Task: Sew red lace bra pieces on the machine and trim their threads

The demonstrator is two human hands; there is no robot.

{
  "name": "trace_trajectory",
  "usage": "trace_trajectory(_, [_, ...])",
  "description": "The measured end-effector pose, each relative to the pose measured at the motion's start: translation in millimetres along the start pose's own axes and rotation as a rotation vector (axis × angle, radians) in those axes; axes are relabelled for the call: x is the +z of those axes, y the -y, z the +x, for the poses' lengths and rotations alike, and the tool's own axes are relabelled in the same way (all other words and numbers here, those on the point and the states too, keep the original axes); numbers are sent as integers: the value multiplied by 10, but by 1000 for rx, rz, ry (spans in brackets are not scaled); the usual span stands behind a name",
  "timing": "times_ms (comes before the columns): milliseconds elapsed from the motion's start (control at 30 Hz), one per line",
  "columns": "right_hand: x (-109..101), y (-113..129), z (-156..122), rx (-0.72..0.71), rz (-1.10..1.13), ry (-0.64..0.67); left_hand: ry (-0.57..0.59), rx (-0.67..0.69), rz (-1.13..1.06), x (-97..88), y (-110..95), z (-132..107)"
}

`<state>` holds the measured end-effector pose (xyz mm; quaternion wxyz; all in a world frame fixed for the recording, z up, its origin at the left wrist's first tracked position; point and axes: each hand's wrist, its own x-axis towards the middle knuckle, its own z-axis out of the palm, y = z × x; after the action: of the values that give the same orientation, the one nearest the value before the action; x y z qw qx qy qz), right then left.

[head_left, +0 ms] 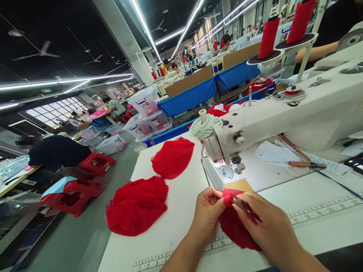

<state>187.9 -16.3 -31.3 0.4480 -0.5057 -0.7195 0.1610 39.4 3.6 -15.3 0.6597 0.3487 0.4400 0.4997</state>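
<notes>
My left hand [208, 211] pinches the edge of a piece of red fabric [238, 228] between thumb and fingers, in front of the sewing machine's needle area. In my right hand [269, 223] is a pair of dark thread snips [246, 208], its pointed tips at the fabric by my left fingertips. The red piece hangs down below both hands over the table's printed ruler. To the left on the white table [153, 241] lie a gathered red fabric piece [138, 206] and a flatter red piece with a lacy edge [173, 156].
The white sewing machine [263, 117] stands beyond my hands, with a coil of pale cord [204, 126] on its head. Red thread cones [269, 37] stand above. Paper pieces and a wooden-handled tool [307, 164] lie right. Red stools [72, 194] and a seated person are left.
</notes>
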Motion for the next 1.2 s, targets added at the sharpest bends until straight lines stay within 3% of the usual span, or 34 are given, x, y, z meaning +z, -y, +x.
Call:
trace_trajectory(133, [-9,35,53,223,159,-23,9,-8,-27,-4,-17,-13])
trace_trajectory(300, [-5,8,0,103,76,-3,40,9,-3,-14,-15,-19])
trace_trajectory(400, [-17,-12,22,107,145,-18,43,31,19,-36,9,-22])
trace_trajectory(533, [-33,9,108,367,309,-51,68,4,-31,-42,10,-23])
trace_trajectory(600, [-16,-3,136,462,330,-25,95,-33,-85,-27,-7,-24])
trace_trajectory(800, [-12,-98,137,541,346,150,154,-69,-166,19,-48,-46])
trace_trajectory(867, [-60,-96,128,470,345,118,159,-59,-175,24,-46,-50])
trace_trajectory(1000, [-129,-67,100,115,249,-57,101,-65,-118,26,-27,-39])
trace_trajectory(1100, [-98,-91,52,-86,115,-64,63,-63,-63,25,-22,-25])
trace_trajectory(1200, [-48,-149,-18,-181,-80,-58,13,-67,-60,24,-26,-16])
